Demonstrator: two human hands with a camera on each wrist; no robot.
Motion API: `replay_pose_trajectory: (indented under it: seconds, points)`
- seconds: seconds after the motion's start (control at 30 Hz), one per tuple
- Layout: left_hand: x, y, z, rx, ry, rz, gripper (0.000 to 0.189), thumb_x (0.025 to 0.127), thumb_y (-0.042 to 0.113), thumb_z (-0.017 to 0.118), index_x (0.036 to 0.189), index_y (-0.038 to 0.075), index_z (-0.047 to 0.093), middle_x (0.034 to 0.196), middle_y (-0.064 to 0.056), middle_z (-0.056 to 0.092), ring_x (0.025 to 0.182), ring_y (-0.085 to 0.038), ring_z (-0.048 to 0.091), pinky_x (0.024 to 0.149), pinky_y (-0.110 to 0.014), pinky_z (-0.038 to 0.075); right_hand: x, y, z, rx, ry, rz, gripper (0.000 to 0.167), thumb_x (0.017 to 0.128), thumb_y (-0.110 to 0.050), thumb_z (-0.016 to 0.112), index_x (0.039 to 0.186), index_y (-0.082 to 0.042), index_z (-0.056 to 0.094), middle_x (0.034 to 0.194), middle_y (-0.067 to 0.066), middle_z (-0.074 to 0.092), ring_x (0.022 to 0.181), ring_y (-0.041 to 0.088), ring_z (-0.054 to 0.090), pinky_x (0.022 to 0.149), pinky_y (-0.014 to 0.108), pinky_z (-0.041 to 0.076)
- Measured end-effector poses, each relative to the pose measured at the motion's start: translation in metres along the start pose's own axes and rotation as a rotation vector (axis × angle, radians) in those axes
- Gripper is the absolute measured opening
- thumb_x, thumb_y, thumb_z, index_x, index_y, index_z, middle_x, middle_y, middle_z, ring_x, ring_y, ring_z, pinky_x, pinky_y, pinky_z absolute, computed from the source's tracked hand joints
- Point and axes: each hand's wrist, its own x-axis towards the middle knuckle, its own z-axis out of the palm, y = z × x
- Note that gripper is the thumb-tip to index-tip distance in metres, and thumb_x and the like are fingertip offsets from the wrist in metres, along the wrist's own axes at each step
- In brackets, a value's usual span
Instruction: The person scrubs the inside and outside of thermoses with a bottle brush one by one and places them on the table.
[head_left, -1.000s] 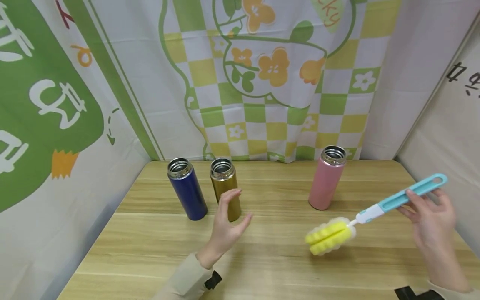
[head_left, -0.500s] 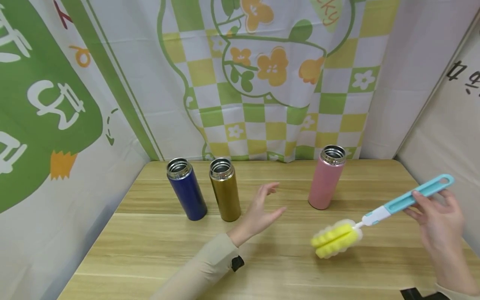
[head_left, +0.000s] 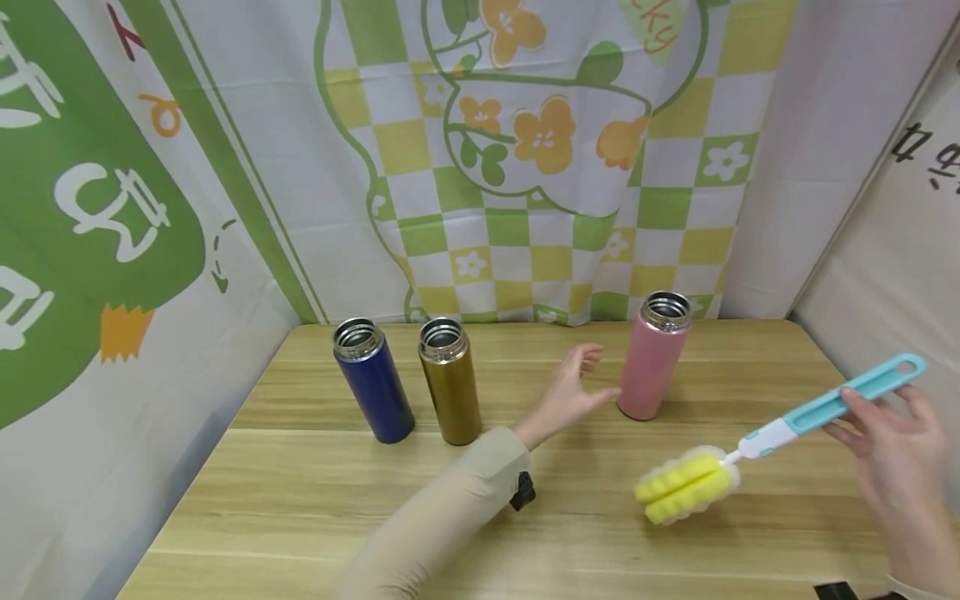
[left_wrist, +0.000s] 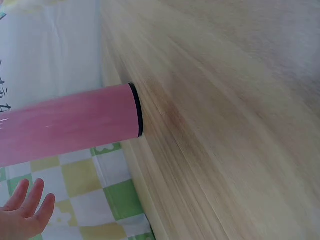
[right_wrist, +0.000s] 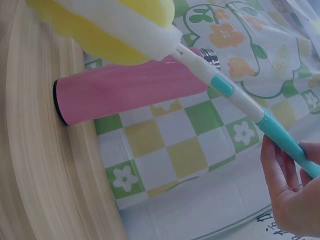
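Observation:
A bottle brush [head_left: 772, 437] with a yellow-and-white sponge head and a blue handle is in my right hand [head_left: 896, 446], pinched between thumb and fingers. Its sponge head [head_left: 688, 485] points left and down over the table. My left hand [head_left: 564, 396] reaches out, thumb and fingers spread with nothing between them. Just right of it stands an uncapped pink bottle [head_left: 652, 358], upright; in the left wrist view a gap shows between the fingers [left_wrist: 32, 202] and the pink bottle [left_wrist: 75, 122].
An uncapped blue bottle [head_left: 375, 383] and an uncapped gold bottle [head_left: 452, 383] stand upright at the left of the wooden table [head_left: 300, 517]. A patterned cloth [head_left: 525, 250] hangs behind the table's back edge.
My left hand has moved right, from in front of the gold bottle to beside the pink one. My right hand and the brush have shifted slightly right and down. The bottles stay put.

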Motion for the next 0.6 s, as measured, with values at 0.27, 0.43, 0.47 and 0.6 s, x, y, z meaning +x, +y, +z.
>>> replay_pose_trajectory:
  seconds: [0.27, 0.43, 0.47, 0.6]
  points:
    - [0.019, 0.002, 0.028, -0.117, -0.013, -0.151, 0.07, 0.073, 0.023, 0.072, 0.13, 0.007, 0.035, 0.124, -0.012, 0.046, 0.111, -0.025, 0.047, 0.089, -0.03, 0.041, 0.012, 0.005, -0.037, -0.085, -0.081, -0.076, 0.033, 0.08, 0.022, 0.044, 0.11, 0.008, 0.047, 0.078, 0.015, 0.063, 0.065, 0.023, 0.064, 0.055, 0.035, 0.052]
    - [0.029, 0.002, 0.041, -0.136, 0.003, -0.18, 0.075, 0.072, 0.027, 0.073, 0.133, 0.01, 0.032, 0.128, -0.008, 0.043, 0.115, -0.022, 0.044, 0.09, -0.03, 0.04, 0.004, 0.0, -0.018, -0.084, -0.078, -0.062, 0.028, 0.08, 0.021, 0.045, 0.103, 0.005, 0.052, 0.075, 0.013, 0.063, 0.064, 0.022, 0.065, 0.054, 0.034, 0.051]
    - [0.031, 0.002, 0.043, -0.145, 0.007, -0.18, 0.076, 0.072, 0.028, 0.073, 0.133, 0.011, 0.031, 0.129, -0.008, 0.043, 0.116, -0.021, 0.044, 0.091, -0.031, 0.039, 0.003, -0.001, -0.014, -0.068, -0.075, -0.058, 0.028, 0.08, 0.021, 0.044, 0.102, 0.005, 0.053, 0.075, 0.014, 0.063, 0.064, 0.023, 0.065, 0.054, 0.034, 0.051]
    - [0.038, 0.004, 0.048, -0.201, 0.01, -0.166, 0.082, 0.072, 0.027, 0.073, 0.137, 0.014, 0.025, 0.132, -0.007, 0.04, 0.119, -0.019, 0.041, 0.093, -0.032, 0.037, -0.001, -0.002, -0.005, -0.048, -0.075, -0.057, 0.028, 0.081, 0.022, 0.04, 0.099, 0.005, 0.053, 0.073, 0.014, 0.063, 0.063, 0.022, 0.065, 0.053, 0.034, 0.051]
